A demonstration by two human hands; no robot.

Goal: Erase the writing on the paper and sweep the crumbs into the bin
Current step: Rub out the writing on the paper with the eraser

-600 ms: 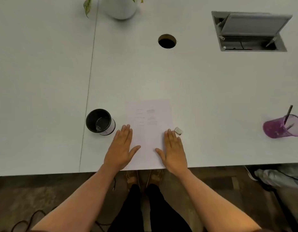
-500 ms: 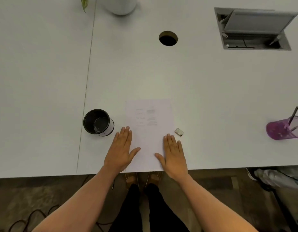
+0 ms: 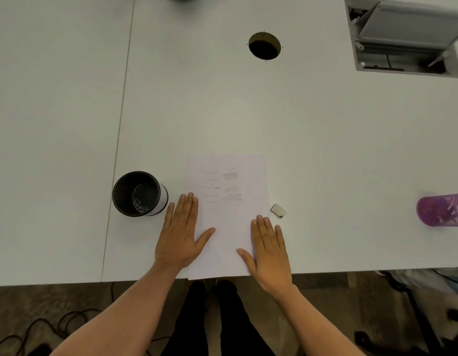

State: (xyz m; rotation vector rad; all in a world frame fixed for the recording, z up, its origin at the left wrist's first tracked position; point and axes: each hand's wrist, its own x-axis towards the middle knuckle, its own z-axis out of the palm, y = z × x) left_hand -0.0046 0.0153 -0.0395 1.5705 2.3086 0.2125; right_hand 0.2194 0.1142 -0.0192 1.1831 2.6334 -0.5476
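Nothing on the surface [image 3: 325, 150] has shifted since the earlier frame: both hands, left [image 3: 180, 236] and right [image 3: 270, 249], lie flat, fingers straight, pinning the thin, easily creased paper [image 3: 226, 217] at its lower edges, eraser [image 3: 278, 210] just beside, bin [image 3: 139, 193] left.

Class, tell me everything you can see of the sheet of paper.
The paper is a white sheet lying flat at the table's near edge. Faint pencil lines and grey smudges mark its upper half. The left hand and the right hand rest flat on its side edges.
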